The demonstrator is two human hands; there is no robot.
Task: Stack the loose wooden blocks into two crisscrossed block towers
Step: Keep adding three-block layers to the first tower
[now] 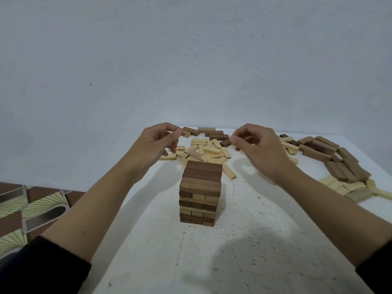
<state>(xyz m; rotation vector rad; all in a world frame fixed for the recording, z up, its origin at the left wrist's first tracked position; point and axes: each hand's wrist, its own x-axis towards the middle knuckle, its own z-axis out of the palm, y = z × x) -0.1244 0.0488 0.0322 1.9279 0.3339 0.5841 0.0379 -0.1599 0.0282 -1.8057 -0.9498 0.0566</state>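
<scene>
One crisscrossed tower of brown and light wooden blocks stands in the middle of the white table; its top layers are brown. Beyond it lies a heap of loose light blocks, with a few brown blocks behind. My left hand hovers over the heap's left edge, its fingers curled round a brown block that shows only as a sliver between them. My right hand hovers at the heap's right edge and pinches a dark brown block by one end.
A long curved heap of brown blocks lies at the right, with light blocks at its near end by the table's right edge. A pale wall rises just behind the table. A patterned floor shows at the left.
</scene>
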